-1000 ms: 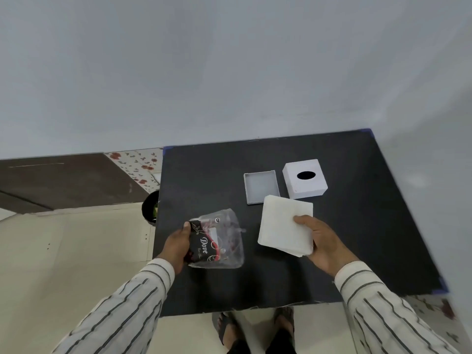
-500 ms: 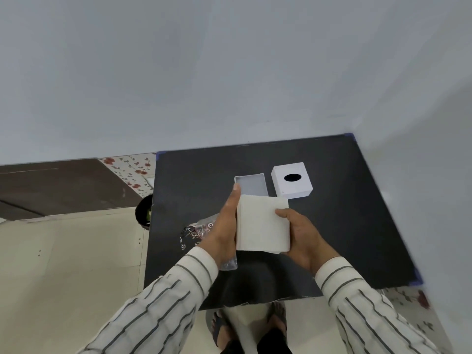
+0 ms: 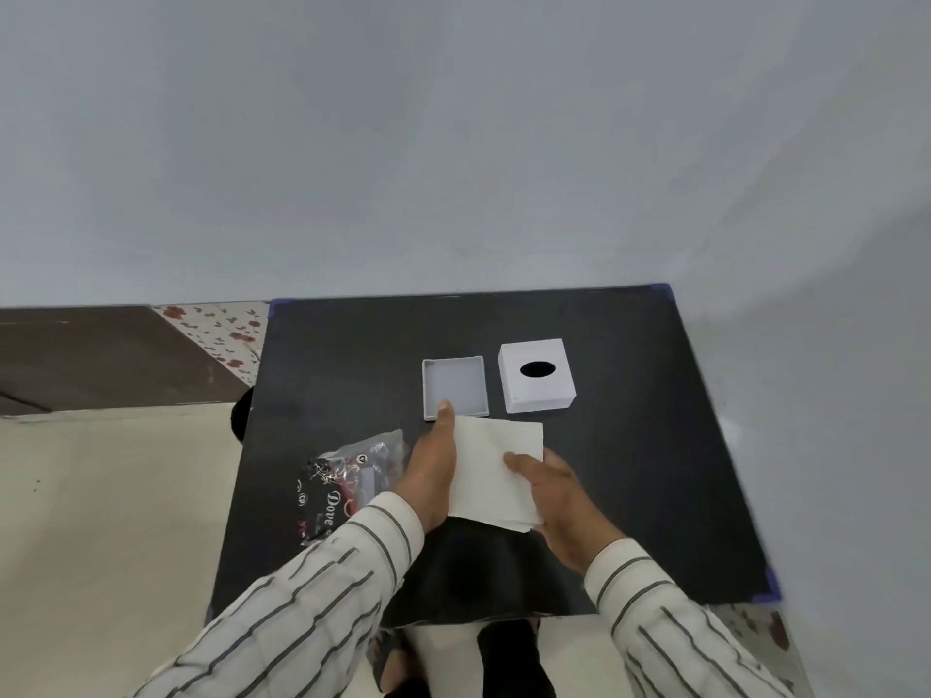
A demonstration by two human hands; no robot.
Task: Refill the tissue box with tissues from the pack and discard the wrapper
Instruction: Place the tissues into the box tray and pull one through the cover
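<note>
A white stack of tissues point(image 3: 496, 471) is held above the black table point(image 3: 629, 471) between my two hands. My left hand point(image 3: 432, 466) grips its left edge, thumb pointing toward the tray. My right hand point(image 3: 554, 491) grips its right side, thumb on top. The clear plastic wrapper point(image 3: 347, 476) with dark print lies on the table left of my left wrist, nothing holding it. Just beyond the tissues sits the shallow grey box base point(image 3: 456, 387), open side up. To its right stands the white box cover point(image 3: 536, 375) with its oval slot facing up.
A dark round bin point(image 3: 242, 413) shows partly at the table's left edge, on the floor. The grey wall stands behind and to the right of the table. My feet are below the near edge.
My left hand let go of the wrapper, which now lies on the table, and moved right to grip the tissue stack together with my right hand.
</note>
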